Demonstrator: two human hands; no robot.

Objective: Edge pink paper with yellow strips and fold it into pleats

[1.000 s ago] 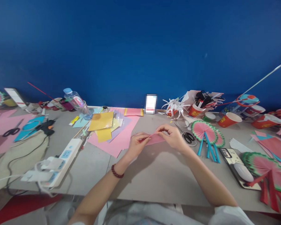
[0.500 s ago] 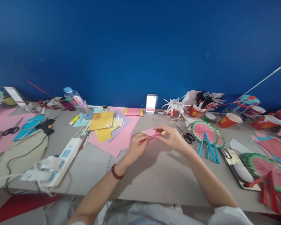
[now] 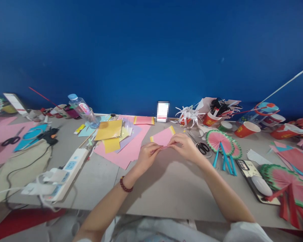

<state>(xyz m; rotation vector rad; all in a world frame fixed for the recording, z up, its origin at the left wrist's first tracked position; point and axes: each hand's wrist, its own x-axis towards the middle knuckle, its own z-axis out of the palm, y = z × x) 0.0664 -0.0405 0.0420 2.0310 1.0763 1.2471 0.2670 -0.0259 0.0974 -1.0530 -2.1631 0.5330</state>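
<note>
Your left hand [image 3: 146, 156] and right hand [image 3: 185, 148] meet in front of you over the middle of the bench [image 3: 154, 196]; in each, thumb and fingers are drawn together in a pinch, with the two sets of fingertips close to one another; between them they grip the near edge of a yellow-ended pink paper piece [image 3: 162, 135], whose body slants up and away beyond your fingers; that near edge looks narrow and folded, though your fingers hide much of it; a dark red bead bracelet [image 3: 126, 185] circles your left wrist.

To the left of your left hand lie large pink sheets [image 3: 126, 160], with a yellow packet [image 3: 108, 130] on top; farther left are a white power strip [image 3: 72, 166] with plugs in it and, toward the wall, a clear bottle [image 3: 83, 109] with a blue cap; straight ahead, a phone [image 3: 162, 111] stands near the blue wall [image 3: 151, 50], its screen blurred; beside it, to the left, is a flat pink strip [image 3: 143, 120] with yellow edging.

Near your right hand, dark-handled scissors [image 3: 204, 148] lie just beside a pink and green pleated fan [image 3: 218, 139] with blue handles; farther right, a white mouse [image 3: 262, 185] rests on a patterned phone [image 3: 246, 166], next to a red-handled fan [image 3: 282, 176].
</note>
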